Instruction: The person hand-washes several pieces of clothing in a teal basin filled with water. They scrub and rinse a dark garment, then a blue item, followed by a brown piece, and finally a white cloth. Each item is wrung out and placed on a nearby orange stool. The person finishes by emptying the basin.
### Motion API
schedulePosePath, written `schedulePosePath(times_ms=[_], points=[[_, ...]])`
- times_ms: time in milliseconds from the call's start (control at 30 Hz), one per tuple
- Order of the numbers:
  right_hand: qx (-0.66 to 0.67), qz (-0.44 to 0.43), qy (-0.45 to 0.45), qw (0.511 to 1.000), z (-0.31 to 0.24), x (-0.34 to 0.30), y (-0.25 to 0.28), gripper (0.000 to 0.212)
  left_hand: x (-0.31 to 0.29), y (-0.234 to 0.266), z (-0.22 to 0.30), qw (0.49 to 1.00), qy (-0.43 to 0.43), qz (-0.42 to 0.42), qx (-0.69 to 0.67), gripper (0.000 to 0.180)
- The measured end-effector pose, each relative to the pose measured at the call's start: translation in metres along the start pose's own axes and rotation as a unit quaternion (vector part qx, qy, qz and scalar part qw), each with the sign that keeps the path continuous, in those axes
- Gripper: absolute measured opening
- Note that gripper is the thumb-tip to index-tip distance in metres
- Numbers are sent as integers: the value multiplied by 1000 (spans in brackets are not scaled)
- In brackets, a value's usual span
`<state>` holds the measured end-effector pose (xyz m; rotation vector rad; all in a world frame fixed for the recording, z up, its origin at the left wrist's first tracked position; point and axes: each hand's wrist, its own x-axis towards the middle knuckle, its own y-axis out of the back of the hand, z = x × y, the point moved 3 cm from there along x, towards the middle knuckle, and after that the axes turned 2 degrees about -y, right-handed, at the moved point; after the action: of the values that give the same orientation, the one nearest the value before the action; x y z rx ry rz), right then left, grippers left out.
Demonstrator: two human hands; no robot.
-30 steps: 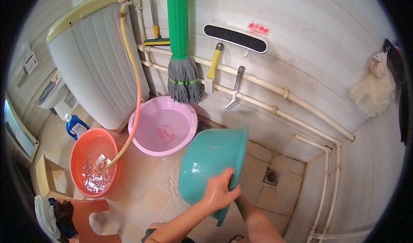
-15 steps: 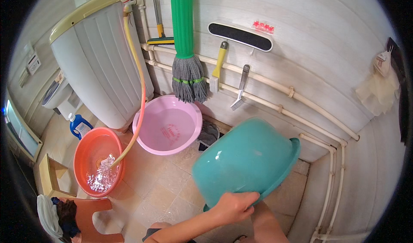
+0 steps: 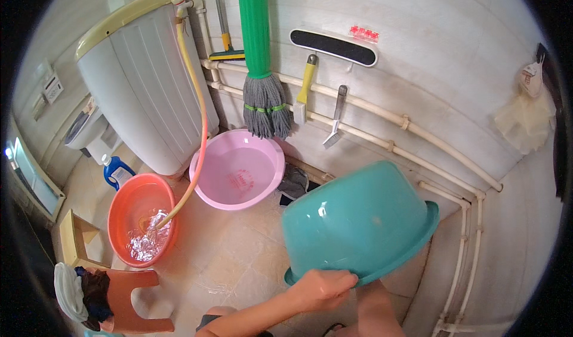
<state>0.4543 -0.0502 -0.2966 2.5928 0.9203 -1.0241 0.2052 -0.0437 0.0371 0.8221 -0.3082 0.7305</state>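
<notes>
A large teal basin (image 3: 358, 218) is tipped on its side above the floor, its outer wall facing up and its rim toward me. My left hand (image 3: 327, 288) is closed over the near part of that rim. A bare limb that looks like my right forearm runs up from the lower edge behind the rim. My right hand is hidden there, so its fingers do not show. The basin's inside is also out of sight.
Left of the basin stand a pink basin (image 3: 206, 191) and an orange basin (image 3: 113, 223) with a hose (image 3: 199, 98) running into its rippling water. Nearby are a blue bottle (image 3: 115, 173), a stool (image 3: 122, 301) bearing cloths, a hanging mop (image 3: 265, 107) and wall pipes (image 3: 430, 173).
The teal basin has shifted to the right and turned slightly, with my left hand still on its rim. The whole view has also moved a little.
</notes>
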Motion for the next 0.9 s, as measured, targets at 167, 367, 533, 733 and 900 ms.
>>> schedulePosePath(times_ms=[167, 367, 533, 733, 900], points=[[122, 16, 45, 991, 7, 38, -38, 51, -19, 17, -21, 984, 131, 122, -14, 23], [-25, 17, 81, 996, -37, 16, -25, 67, -53, 58, -52, 908, 392, 128, -73, 28], [-227, 81, 124, 963, -48, 0, -33, 66, -126, 105, -86, 794, 601, -26, -80, 39], [-290, 0, 193, 937, -29, -28, -106, 52, -286, 111, -119, 651, 733, -45, -191, 44], [-253, -147, 203, 934, -11, -59, -149, 41, -381, 99, -144, 574, 791, -63, -202, 51]])
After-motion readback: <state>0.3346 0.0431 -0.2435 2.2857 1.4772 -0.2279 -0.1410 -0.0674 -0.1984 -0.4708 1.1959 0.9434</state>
